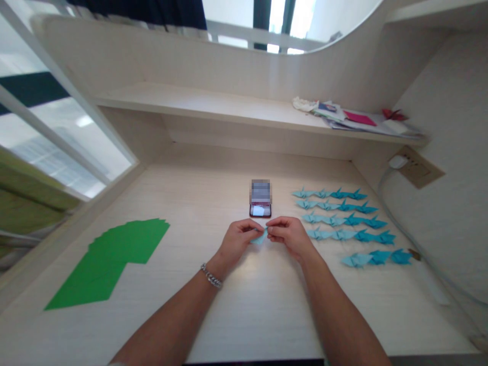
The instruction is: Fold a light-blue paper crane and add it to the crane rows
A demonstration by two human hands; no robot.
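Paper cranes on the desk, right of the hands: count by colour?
Light blue origami cranes: 9
Darker blue origami cranes: 10
Total: 19
Not counted: the light blue paper held between the left hand and right hand.

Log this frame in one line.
left hand: holds folded blue paper | right hand: same paper | nearby: blue origami cranes, green paper sheets

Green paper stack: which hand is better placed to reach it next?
Left hand, probably: it sits nearer the green paper stack; the right hand is beside the blue paper cranes. Both pinch a small blue paper.
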